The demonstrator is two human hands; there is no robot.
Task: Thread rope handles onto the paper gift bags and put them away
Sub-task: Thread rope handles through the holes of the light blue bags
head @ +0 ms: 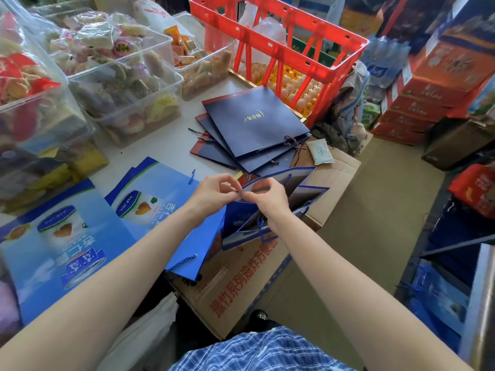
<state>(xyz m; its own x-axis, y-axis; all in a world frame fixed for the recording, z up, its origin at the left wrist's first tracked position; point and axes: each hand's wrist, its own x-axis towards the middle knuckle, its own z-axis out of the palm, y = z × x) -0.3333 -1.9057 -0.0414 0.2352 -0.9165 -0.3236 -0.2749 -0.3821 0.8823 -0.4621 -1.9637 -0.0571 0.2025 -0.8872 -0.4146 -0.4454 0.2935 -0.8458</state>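
An open blue paper gift bag (294,194) stands on a cardboard box in front of me. My left hand (214,195) and my right hand (267,196) meet at its near top edge, both pinching a thin blue rope end (239,193) there. A blue rope handle (263,231) hangs at the bag's lower side. Flat light-blue printed bags (150,194) lie to the left, one with a blue rope handle (184,259). A stack of flat navy bags (251,127) with twisted cords lies on the table beyond.
Clear plastic bins of wrapped snacks (120,76) fill the left of the table. A red crate (281,49) sits over trays of eggs at the back. The cardboard box (241,279) lies under the bag. Stacked red cartons (417,103) stand at the right.
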